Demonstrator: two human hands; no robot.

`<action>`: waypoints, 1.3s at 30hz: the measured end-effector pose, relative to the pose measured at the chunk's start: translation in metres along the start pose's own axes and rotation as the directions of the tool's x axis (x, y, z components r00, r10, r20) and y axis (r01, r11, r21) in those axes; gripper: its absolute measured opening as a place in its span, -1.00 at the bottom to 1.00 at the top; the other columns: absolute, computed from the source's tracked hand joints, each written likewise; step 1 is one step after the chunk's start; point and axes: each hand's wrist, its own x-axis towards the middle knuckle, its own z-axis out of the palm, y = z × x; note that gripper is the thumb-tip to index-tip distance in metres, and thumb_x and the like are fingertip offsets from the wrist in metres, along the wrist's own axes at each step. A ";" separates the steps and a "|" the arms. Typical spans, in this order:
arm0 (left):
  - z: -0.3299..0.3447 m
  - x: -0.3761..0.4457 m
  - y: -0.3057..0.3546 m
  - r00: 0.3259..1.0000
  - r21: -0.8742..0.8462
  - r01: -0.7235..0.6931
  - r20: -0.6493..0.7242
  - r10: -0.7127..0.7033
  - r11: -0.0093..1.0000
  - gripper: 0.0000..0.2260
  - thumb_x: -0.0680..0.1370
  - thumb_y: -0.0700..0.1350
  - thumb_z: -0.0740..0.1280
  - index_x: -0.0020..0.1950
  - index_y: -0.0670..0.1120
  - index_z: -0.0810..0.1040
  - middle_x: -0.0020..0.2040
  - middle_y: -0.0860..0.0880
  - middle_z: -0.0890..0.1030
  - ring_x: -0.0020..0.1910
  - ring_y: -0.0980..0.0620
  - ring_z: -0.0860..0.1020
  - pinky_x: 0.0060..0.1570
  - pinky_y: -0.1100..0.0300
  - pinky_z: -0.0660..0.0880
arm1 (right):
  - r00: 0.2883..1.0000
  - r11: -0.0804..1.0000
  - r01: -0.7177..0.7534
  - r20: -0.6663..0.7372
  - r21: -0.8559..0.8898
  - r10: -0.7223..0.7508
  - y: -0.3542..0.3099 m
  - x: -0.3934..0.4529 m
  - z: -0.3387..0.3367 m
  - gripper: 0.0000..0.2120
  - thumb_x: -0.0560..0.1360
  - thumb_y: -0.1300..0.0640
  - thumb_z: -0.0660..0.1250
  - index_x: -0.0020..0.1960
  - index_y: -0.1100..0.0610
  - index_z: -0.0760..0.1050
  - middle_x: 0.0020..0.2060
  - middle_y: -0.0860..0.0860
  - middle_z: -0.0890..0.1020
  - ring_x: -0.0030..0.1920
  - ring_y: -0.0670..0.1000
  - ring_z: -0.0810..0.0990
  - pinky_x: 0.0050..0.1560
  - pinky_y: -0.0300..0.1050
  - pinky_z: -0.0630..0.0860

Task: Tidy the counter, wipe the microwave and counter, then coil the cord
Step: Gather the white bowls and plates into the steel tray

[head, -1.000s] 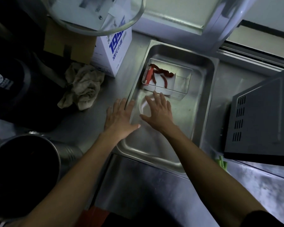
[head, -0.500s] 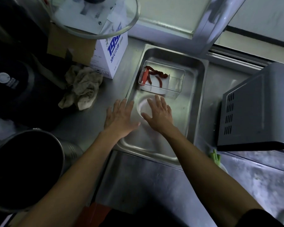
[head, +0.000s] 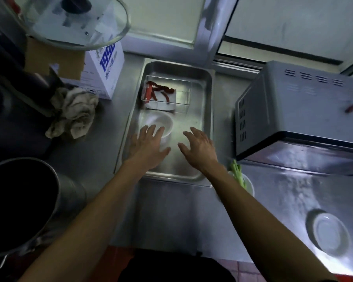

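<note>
A deep steel tray (head: 207,110) sits on the steel counter (head: 171,216). Inside it are a clear box with red chillies (head: 167,94) at the far end and a small white bowl (head: 163,124) nearer me. My left hand (head: 149,146) hovers flat over the tray's left side, its fingertips over the bowl's rim, fingers apart, holding nothing. My right hand (head: 200,148) is spread over the tray's right side, empty too. The grey microwave (head: 300,112) stands to the right. A crumpled cloth (head: 73,112) lies on the counter to the left.
A white carton with blue print (head: 104,70) and a glass lid (head: 73,21) are at the back left. A large dark pot (head: 18,204) stands at the near left. Green stalks (head: 237,173) lie beside the microwave, and a small white dish (head: 330,234) sits at the near right.
My left hand has moved from the counter and tray rim to over the tray and bowl. My right hand has shifted right, off the bowl. The view has swung to the right.
</note>
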 end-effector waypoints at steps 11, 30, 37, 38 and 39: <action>0.009 -0.060 0.116 0.980 0.143 -0.198 0.013 0.199 0.970 -0.37 0.57 0.23 0.24 0.55 -0.01 0.20 0.51 -0.07 0.34 0.48 -0.13 0.27 0.34 -0.19 0.32 | 0.981 0.980 -0.160 -0.095 0.114 0.172 0.083 -0.134 -0.028 -0.52 0.61 -0.08 0.25 0.48 0.03 0.36 0.49 0.06 0.37 0.45 0.16 0.34 0.37 0.12 0.31; 0.047 -0.219 0.355 0.791 0.137 -0.611 0.078 0.607 0.779 -0.37 0.61 0.22 0.22 0.59 -0.03 0.19 0.52 -0.04 0.33 0.48 -0.09 0.28 0.36 -0.07 0.35 | 0.804 0.831 -0.479 -0.238 0.283 0.545 0.231 -0.439 -0.045 -0.51 0.59 -0.05 0.27 0.48 0.05 0.35 0.41 0.02 0.44 0.40 0.15 0.38 0.32 0.13 0.37; 0.069 -0.241 0.423 0.709 0.174 -0.705 0.148 0.689 0.688 -0.33 0.57 0.30 0.21 0.60 0.04 0.15 0.56 -0.01 0.26 0.52 -0.07 0.23 0.38 -0.11 0.28 | 0.701 0.732 -0.590 -0.235 0.342 0.674 0.272 -0.498 -0.045 -0.49 0.56 -0.05 0.28 0.49 0.01 0.34 0.41 0.00 0.44 0.38 0.17 0.40 0.29 0.15 0.40; 0.074 -0.242 0.431 0.699 0.177 -0.715 0.172 0.694 0.676 -0.32 0.56 0.31 0.21 0.60 0.05 0.13 0.57 -0.01 0.23 0.53 -0.07 0.21 0.38 -0.13 0.27 | 0.687 0.718 -0.599 -0.234 0.354 0.688 0.278 -0.503 -0.044 -0.49 0.56 -0.04 0.28 0.48 0.02 0.35 0.39 0.00 0.46 0.37 0.17 0.40 0.27 0.14 0.40; 0.078 -0.242 0.439 0.685 0.180 -0.728 0.191 0.703 0.661 -0.31 0.56 0.31 0.21 0.60 0.05 0.12 0.58 -0.01 0.21 0.53 -0.07 0.20 0.38 -0.14 0.27 | 0.676 0.706 -0.607 -0.231 0.364 0.700 0.283 -0.508 -0.042 -0.50 0.56 -0.02 0.28 0.47 0.02 0.35 0.36 0.01 0.47 0.37 0.17 0.40 0.26 0.14 0.40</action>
